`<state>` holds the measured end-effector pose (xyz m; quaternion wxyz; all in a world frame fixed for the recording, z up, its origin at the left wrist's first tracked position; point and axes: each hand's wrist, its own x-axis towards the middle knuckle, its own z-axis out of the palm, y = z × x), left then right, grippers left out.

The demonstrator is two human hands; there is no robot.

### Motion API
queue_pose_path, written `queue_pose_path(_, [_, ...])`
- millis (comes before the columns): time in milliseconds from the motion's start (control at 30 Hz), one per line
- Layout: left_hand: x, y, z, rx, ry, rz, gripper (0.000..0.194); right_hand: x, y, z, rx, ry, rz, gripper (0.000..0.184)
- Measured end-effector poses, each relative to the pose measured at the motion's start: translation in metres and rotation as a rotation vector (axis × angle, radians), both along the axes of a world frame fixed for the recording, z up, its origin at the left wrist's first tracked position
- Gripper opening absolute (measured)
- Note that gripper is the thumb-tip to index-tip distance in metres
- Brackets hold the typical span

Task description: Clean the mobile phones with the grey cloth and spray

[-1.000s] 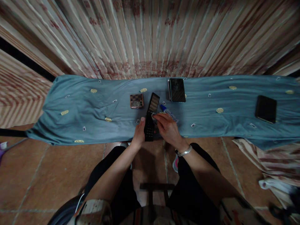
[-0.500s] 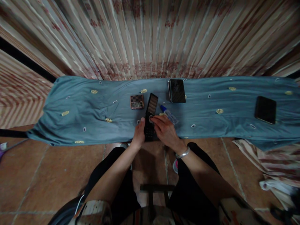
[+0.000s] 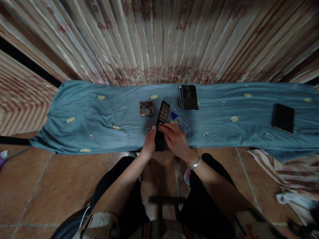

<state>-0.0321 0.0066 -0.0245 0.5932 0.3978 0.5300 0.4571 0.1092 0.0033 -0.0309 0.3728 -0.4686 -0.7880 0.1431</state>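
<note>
At the near edge of my cloth-covered bench (image 3: 251,132), my left hand (image 3: 149,143) grips the open flip phone (image 3: 159,143) by its left side, thumb along the rim, probably to steady it while my right hand (image 3: 176,137) pinches a small pale piece (image 3: 160,126) against it near the hinge. The blue-capped tube (image 3: 183,124) lies just beyond my right knuckles, seemingly within easy reach; farther off, the checkered case (image 3: 146,108) and stacked dark devices (image 3: 189,97) sit out of my way.

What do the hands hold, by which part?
Left hand: flip phone, by its keypad half's left side. Right hand: small pale item, pinched; which part is unclear.
</note>
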Motion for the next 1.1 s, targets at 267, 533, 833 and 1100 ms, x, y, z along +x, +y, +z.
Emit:
queue_pose_path(267, [0.001,-0.002,0.007,-0.171,-0.182,-0.053,0.080,0.016,0.017,-0.010,0.054,0.001,-0.117,0.043])
queue_pose_path(533, [0.000,-0.004,0.005,-0.203,-0.170,-0.057,0.073,0.012,0.013,-0.008,0.108,-0.010,-0.098,0.043])
queue_pose_path(833, [0.004,-0.010,0.001,-0.239,-0.152,-0.124,0.079,0.022,0.022,-0.010,0.124,-0.003,-0.142,0.040])
queue_pose_path(1100, [0.006,-0.009,0.002,-0.238,-0.152,-0.081,0.068,0.010,0.011,-0.002,0.121,-0.037,-0.066,0.041])
